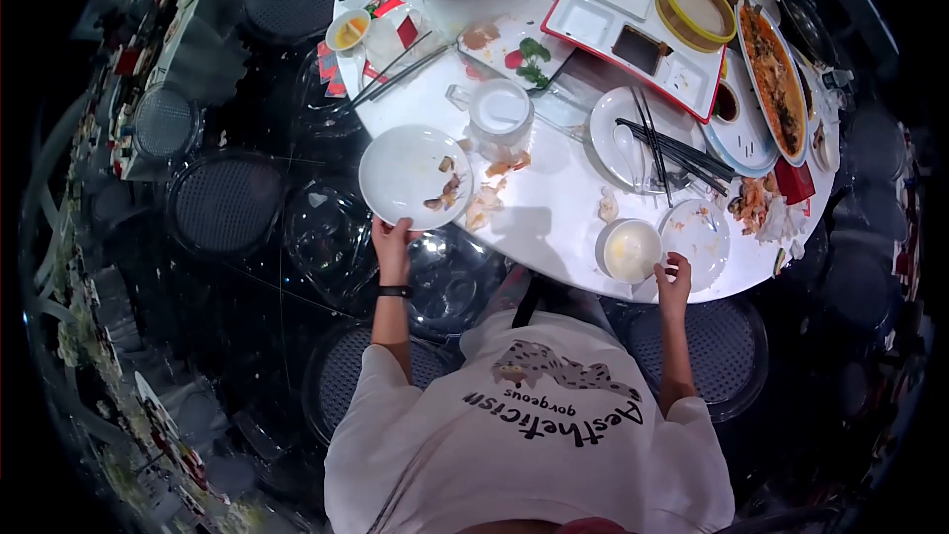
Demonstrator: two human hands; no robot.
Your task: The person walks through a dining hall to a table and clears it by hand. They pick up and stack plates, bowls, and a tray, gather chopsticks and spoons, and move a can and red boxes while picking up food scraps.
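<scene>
My left hand [394, 236] grips the near rim of a white plate [400, 173] with brown food scraps on its right side; the plate overlaps the table's left edge. At the table's near edge, my right hand [674, 277] is at the right side of a small white bowl [631, 250] with pale yellowish contents. Its fingers are bent near the rim, and I cannot make out whether they grip it. Just right of the bowl lies a white plate [704, 239] with small scraps.
Black chopsticks [682, 153] lie across a white plate [608, 129]. A glass pitcher [499, 109], a red-rimmed tray [593, 25], a bamboo steamer [695, 10] and an oval fish dish [774, 89] stand farther back. Stools [225, 200] surround the white table [554, 227].
</scene>
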